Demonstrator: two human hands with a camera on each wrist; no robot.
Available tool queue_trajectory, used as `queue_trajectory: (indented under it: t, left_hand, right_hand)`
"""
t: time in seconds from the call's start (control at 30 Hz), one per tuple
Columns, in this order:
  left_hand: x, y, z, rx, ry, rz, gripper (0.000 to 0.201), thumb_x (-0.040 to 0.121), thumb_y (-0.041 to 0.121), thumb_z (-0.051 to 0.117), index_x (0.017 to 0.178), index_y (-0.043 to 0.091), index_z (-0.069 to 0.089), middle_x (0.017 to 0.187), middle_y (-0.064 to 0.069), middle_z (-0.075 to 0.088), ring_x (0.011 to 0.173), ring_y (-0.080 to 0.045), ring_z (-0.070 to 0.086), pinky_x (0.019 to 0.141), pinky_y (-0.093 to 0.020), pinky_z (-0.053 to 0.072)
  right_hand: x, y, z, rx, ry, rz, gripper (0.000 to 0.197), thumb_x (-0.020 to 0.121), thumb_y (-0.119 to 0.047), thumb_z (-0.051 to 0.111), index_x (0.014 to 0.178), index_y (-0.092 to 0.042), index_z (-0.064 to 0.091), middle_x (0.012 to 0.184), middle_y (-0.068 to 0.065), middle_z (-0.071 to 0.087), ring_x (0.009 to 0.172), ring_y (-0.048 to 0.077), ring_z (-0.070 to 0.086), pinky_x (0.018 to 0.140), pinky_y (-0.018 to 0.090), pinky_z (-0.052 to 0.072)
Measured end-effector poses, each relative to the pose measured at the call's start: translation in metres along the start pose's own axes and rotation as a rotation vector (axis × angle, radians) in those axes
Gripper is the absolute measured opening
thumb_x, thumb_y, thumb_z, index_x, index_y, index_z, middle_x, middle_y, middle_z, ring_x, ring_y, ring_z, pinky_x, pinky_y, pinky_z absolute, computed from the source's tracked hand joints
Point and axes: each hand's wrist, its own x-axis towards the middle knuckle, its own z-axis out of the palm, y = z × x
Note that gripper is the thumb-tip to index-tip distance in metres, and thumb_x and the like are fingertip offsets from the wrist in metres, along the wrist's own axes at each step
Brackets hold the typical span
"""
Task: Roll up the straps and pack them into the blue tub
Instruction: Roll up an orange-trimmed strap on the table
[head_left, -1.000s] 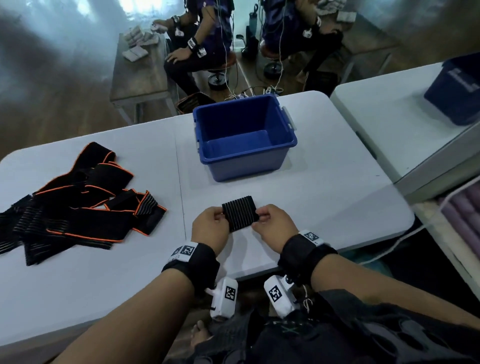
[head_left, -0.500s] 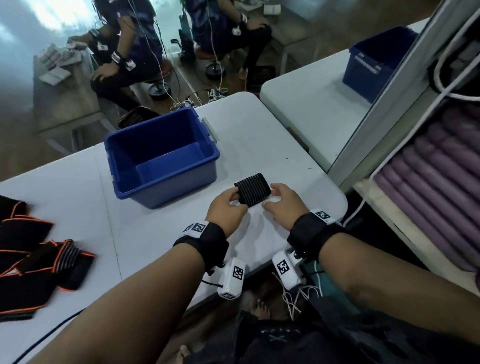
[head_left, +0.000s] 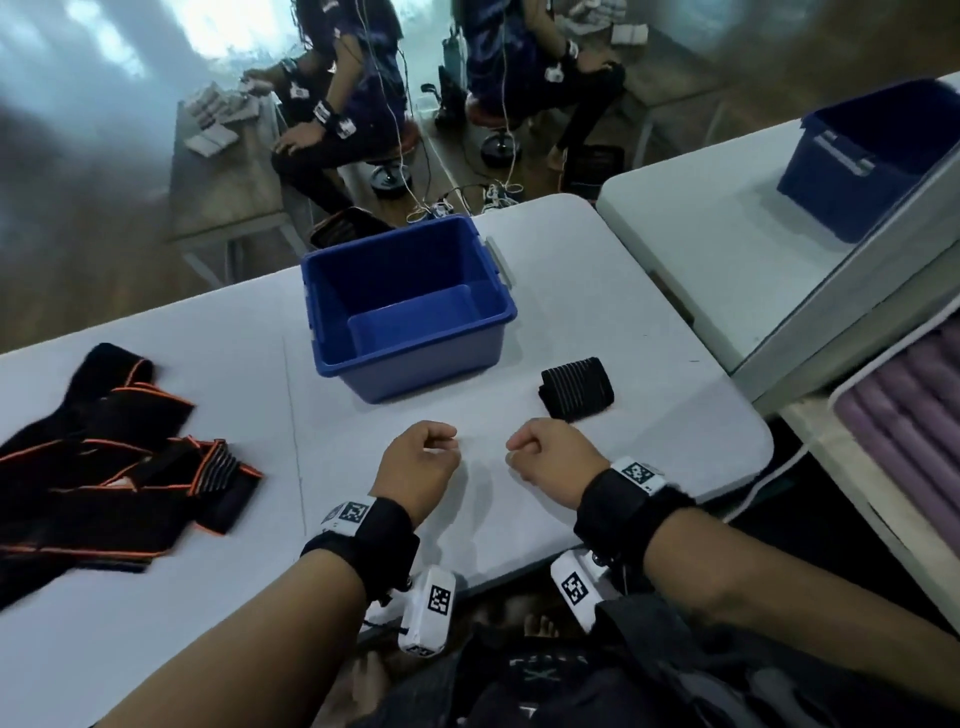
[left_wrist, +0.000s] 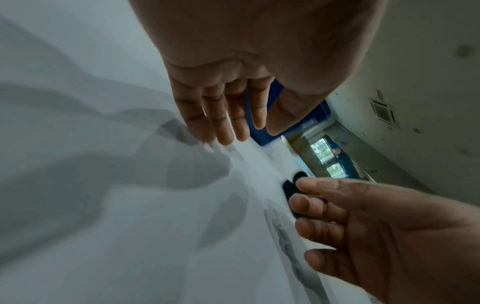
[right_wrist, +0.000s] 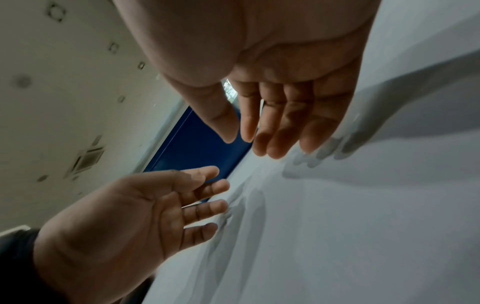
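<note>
Rolled strap (head_left: 576, 387) lies on the table (head_left: 597, 291) right of centre, just beside the blue tub (head_left: 410, 332), not in it. Tub appears empty. Loose straps (head_left: 114, 457) heaped at left edge. Left hand (head_left: 418, 465) and right hand (head_left: 553, 460) hover at lower centre, fingers relaxed, holding nothing. Judged between rolls; next move calls for packing the roll or fetching another strap
</note>
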Motion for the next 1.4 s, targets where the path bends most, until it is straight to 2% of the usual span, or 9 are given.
queue_trajectory:
  t: [0.33,0.43,0.6,0.77,0.93,1.03,1.13,1.23,1.4]
  left_hand:
    - [-0.044,-0.066,-0.179,0.252,0.409,0.063,0.017,0.09,0.016,0.065,0.106,0.019,0.068,0.103,0.006,0.061,0.081,-0.002,0.055,0.08,-0.022,0.042]
    - [-0.039,-0.081,-0.22,0.315,0.494,0.079,0.024,0.088,0.019,0.067,0.112,0.02,0.068,0.112,0.003,0.055,0.095,-0.013,0.058,0.09,-0.027,0.047]
    - [-0.03,-0.1,-0.242,0.335,0.384,-0.007,0.047,0.088,0.025,0.07,0.134,0.022,0.058,0.124,0.004,0.061,0.112,-0.015,0.059,0.099,-0.027,0.045]
    - [-0.029,-0.11,-0.236,0.217,0.324,0.02,0.027,0.087,0.012,0.07,0.113,0.019,0.067,0.078,0.013,0.064,0.075,-0.002,0.059,0.079,-0.018,0.048]
    - [-0.04,-0.11,-0.249,0.146,0.297,0.166,0.021,0.092,0.008,0.062,0.097,0.023,0.076,0.091,0.016,0.069,0.088,0.005,0.061,0.081,0.0,0.039]
    - [-0.045,-0.113,-0.263,0.074,0.277,0.19,0.021,0.092,0.008,0.062,0.094,0.024,0.075,0.09,0.014,0.07,0.087,0.004,0.062,0.079,-0.01,0.043]
    - [-0.049,-0.117,-0.277,-0.035,0.307,0.171,0.022,0.091,0.005,0.063,0.09,0.024,0.074,0.076,0.015,0.066,0.067,0.009,0.06,0.066,-0.009,0.042]
    - [-0.052,-0.119,-0.295,-0.063,0.359,0.149,0.013,0.091,0.009,0.065,0.092,0.019,0.074,0.073,0.013,0.065,0.061,0.007,0.058,0.061,-0.009,0.042]
    - [-0.038,-0.145,-0.351,0.176,0.635,0.008,0.02,0.092,0.021,0.063,0.112,0.021,0.069,0.114,-0.001,0.06,0.091,-0.017,0.064,0.092,-0.032,0.052]
  right_hand:
    - [0.02,-0.101,0.155,-0.125,-0.329,-0.119,0.006,0.088,-0.016,0.067,0.084,-0.018,0.063,0.069,0.0,0.064,0.058,0.015,0.058,0.062,0.031,0.047]
    - [0.023,-0.121,0.187,-0.166,-0.349,-0.163,0.009,0.087,-0.015,0.068,0.08,-0.019,0.064,0.07,0.002,0.065,0.061,0.018,0.059,0.066,0.034,0.051]
    - [0.023,-0.15,0.222,-0.225,-0.355,-0.231,0.011,0.088,-0.013,0.067,0.081,-0.02,0.063,0.067,0.001,0.065,0.061,0.017,0.062,0.071,0.037,0.055]
    - [0.026,-0.163,0.232,-0.207,-0.285,-0.228,0.029,0.089,-0.017,0.067,0.115,-0.026,0.057,0.097,0.0,0.06,0.07,0.016,0.059,0.061,0.021,0.048]
    - [0.033,-0.178,0.238,-0.207,-0.294,-0.28,0.062,0.091,-0.019,0.062,0.138,-0.051,0.038,0.111,-0.002,0.053,0.079,0.018,0.062,0.076,0.032,0.055]
    - [0.035,-0.192,0.25,-0.159,-0.349,-0.339,0.05,0.093,-0.018,0.062,0.134,-0.045,0.051,0.102,-0.006,0.059,0.077,0.014,0.063,0.072,0.03,0.051]
    - [0.039,-0.203,0.265,-0.279,-0.352,-0.427,0.019,0.088,-0.018,0.068,0.103,-0.029,0.07,0.087,-0.009,0.069,0.077,0.012,0.064,0.077,0.037,0.056]
    - [0.043,-0.208,0.276,-0.365,-0.296,-0.425,0.008,0.085,-0.022,0.071,0.079,-0.023,0.067,0.071,-0.005,0.067,0.073,0.021,0.066,0.078,0.045,0.057]
    - [0.042,-0.216,0.279,-0.35,-0.254,-0.414,0.017,0.087,-0.026,0.069,0.073,-0.028,0.061,0.074,-0.004,0.066,0.076,0.021,0.066,0.078,0.042,0.057]
